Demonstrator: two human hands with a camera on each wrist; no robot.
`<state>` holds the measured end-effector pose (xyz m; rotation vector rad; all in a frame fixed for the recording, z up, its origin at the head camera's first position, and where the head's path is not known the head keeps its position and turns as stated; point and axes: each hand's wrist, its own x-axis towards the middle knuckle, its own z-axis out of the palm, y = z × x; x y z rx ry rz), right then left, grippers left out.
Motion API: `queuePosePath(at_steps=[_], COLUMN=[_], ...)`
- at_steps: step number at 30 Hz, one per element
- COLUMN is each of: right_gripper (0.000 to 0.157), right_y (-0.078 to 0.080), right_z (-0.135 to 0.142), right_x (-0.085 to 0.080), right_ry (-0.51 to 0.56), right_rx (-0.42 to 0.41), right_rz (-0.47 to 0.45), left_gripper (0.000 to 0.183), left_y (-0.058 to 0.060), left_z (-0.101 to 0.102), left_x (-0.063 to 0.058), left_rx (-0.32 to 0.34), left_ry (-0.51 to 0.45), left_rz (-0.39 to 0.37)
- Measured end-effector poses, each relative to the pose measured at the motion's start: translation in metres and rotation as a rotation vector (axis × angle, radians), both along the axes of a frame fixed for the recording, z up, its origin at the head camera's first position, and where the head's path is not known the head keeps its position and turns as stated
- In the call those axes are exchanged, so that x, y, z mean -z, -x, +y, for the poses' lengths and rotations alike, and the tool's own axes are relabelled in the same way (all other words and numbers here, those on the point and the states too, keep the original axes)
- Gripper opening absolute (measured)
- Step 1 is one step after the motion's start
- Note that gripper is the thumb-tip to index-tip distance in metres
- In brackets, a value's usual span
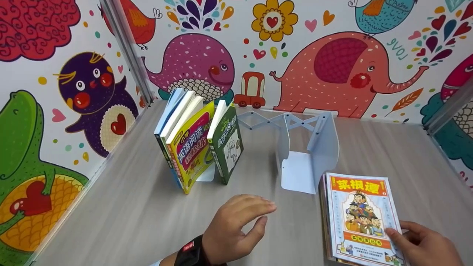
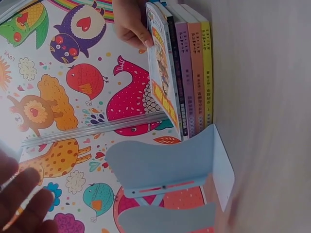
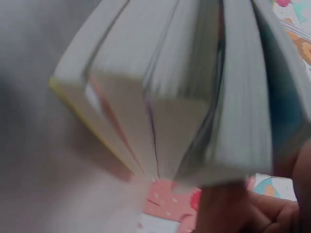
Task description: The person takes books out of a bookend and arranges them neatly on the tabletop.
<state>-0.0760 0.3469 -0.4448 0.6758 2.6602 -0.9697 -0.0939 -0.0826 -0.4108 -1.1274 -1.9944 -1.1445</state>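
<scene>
While the right hand [image 1: 430,244] gripped a stack of books [image 1: 362,214] by its open-page side, its thumb pressed on the top cover near the lower right corner; how far the other fingers reached underneath could not be told. The stack lay broadly flat, extending leftward and forward from those fingers, with its spines on the side away from them. Its top cover was white and pale blue, with bold yellow characters on an orange banner, a crowd of cartoon figures in an arched panel, and more small figures along the lower edge. Below it, the left wrist view showed a dark spine, then purple, orange and yellow ones, each with small lettering. From the right wrist, the pale page blocks looked blurred and slightly fanned.

To the left of the stack, the left hand [image 1: 236,229] held nothing, its fingers loosely extended and the thumb apart from them. Ahead and to the right of its fingertips stood a pale metal bookend [image 1: 327,147], just beyond the stack's far end. Ahead and to the left of the same fingertips, a yellow book [image 1: 194,151] and a green book [image 1: 229,147] stood upright.
</scene>
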Motion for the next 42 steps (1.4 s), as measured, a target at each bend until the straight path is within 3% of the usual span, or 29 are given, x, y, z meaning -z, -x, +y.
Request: queuePosePath(at_steps=[4,6,8,11,19,22,25,27,35,39,42], right_gripper=[0.058,0.044,0.042,0.05,0.084,0.092,0.093,0.091,0.086,0.084,0.083], right_y=[-0.005,-0.009,-0.012,-0.017,-0.03,-0.032,-0.032,-0.032,-0.033,-0.032,-0.033], right_z=[-0.005,-0.013,-0.023,-0.044,-0.086,-0.093,-0.096,-0.097,-0.094,-0.092,-0.09], right_x=[-0.006,-0.01,-0.016,-0.025,-0.038,-0.037,-0.035,-0.034,-0.025,-0.024,-0.023], right_ry=[-0.22,-0.273,-0.305,-0.291,-0.143,-0.141,-0.149,-0.167,-0.225,-0.237,-0.234], right_rx=[-0.066,-0.087,-0.136,-0.249,-0.57,-0.656,-0.712,-0.727,-0.736,-0.747,-0.745], right_rz=[0.159,0.285,0.391,0.509,0.63,0.667,0.714,0.737,0.712,0.678,0.658], left_gripper=[0.033,0.034,0.034,0.035,0.037,0.037,0.039,0.041,0.05,0.062,0.062], left_y=[-0.001,-0.001,-0.001,-0.001,0.003,0.013,0.031,0.043,0.089,0.107,0.113], left_z=[0.0,0.0,0.0,0.0,-0.003,-0.008,-0.016,-0.022,-0.05,-0.055,-0.054], left_x=[0.0,0.0,0.0,0.0,-0.002,-0.007,-0.015,-0.023,-0.04,-0.035,-0.027], left_rx=[0.01,0.012,0.009,0.007,-0.012,-0.063,-0.158,-0.23,-0.542,-0.628,-0.667], left_ry=[0.008,0.012,0.016,0.016,0.058,0.08,0.115,0.143,0.134,0.161,0.184], left_rz=[-0.013,-0.024,-0.025,-0.018,0.006,0.089,0.189,0.197,-0.012,-0.164,-0.254])
